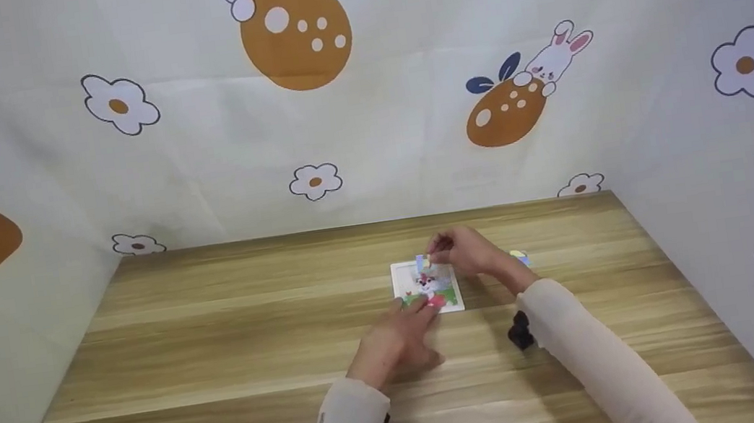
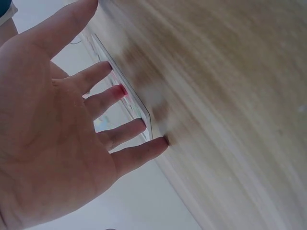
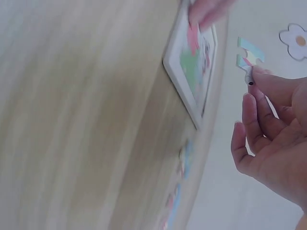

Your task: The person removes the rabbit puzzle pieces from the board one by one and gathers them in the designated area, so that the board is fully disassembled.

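A small white-framed jigsaw puzzle lies on the table, its lower part showing a white animal, green grass and a red shape. My left hand reaches over its near edge with fingers extended and fingertips resting on it; in the left wrist view, the fingers are spread along the frame's edge. Above the puzzle's far side, my right hand pinches a puzzle piece between thumb and fingertips. That piece is light blue, yellow and white, and is held clear of the board.
Loose puzzle pieces lie on the table right of the board; one shows past the right wrist. The wood-grain table meets a pale printed cloth at the back and sides.
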Tool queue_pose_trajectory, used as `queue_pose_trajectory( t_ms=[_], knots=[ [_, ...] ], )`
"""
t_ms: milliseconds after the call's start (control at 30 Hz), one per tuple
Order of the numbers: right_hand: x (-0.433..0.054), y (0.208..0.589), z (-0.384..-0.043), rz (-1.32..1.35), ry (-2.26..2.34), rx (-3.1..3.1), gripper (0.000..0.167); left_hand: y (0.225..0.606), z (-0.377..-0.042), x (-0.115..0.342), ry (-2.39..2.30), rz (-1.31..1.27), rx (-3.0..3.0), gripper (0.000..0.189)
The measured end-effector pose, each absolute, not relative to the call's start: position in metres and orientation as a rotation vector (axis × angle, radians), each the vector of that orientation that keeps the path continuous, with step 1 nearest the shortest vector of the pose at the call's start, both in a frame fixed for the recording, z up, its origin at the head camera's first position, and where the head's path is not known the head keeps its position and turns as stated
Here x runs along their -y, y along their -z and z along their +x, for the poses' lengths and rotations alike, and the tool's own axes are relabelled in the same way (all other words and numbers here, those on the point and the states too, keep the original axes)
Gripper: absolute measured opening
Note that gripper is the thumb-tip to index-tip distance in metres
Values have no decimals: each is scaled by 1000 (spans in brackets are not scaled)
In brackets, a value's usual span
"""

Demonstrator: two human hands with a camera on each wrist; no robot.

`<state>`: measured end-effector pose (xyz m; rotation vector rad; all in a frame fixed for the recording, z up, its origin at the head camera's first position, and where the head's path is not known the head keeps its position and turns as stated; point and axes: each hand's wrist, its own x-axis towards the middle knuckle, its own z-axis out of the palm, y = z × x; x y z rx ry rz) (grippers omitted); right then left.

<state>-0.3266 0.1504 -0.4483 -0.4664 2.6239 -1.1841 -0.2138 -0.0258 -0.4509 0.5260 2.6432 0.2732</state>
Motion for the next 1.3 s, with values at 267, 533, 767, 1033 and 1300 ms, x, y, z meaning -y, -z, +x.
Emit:
queue_pose_trajectory(
  t_ms=[267, 533, 767, 1033, 1300],
  knots=[
    [-186, 443, -327, -506, 1204, -2645, 8, 452, -216, 27, -301, 509, -2605, 82],
    [-207, 450, -320, -502, 1100, -2644, 7, 452, -215, 26, -316, 504, -2611, 82],
    [-215, 462, -318, -516, 1041, -2601, 7, 454, -215, 26, -315, 509, -2624, 82],
    [-218, 466, -317, -482, 1033, -2588, 7, 454, -212, 24, -301, 544, -2665, 80],
    [-221, 470, -314, -494, 981, -2645, 12, 453, -212, 25, -304, 560, -2657, 83]
  ],
)
